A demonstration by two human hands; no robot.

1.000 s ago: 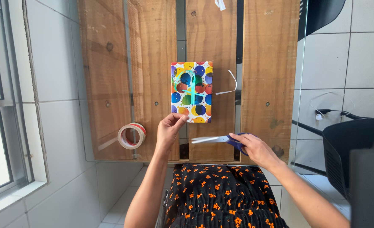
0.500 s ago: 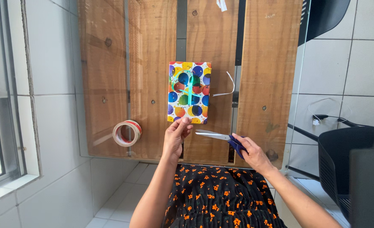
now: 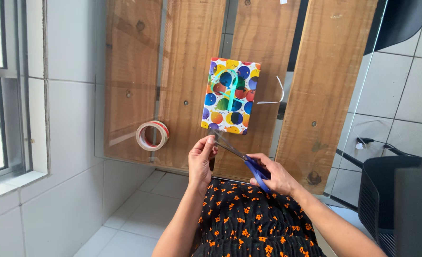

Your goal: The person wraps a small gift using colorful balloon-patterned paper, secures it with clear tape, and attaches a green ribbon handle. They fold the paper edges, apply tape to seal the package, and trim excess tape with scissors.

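A box wrapped in paper with coloured dots (image 3: 230, 95) lies on a glass-topped wooden table (image 3: 182, 62), with a light green ribbon looped on top of it. My right hand (image 3: 274, 175) grips blue-handled scissors (image 3: 242, 156), blades pointing up-left towards the box's near edge. My left hand (image 3: 202, 159) is just below the box, fingers pinched at the scissor tips, seemingly on a thin end of ribbon. Both hands hover over the table's near edge.
A roll of tape (image 3: 152, 135) lies on the glass to the left. A white paper strip (image 3: 274, 95) lies right of the box. A black chair (image 3: 401, 200) stands at the right, a window (image 3: 1, 95) and tiled wall at the left.
My left hand has drawn back from the box's near edge towards me. The scissors have swung up so their tips meet my left fingers. The view has shifted slightly.
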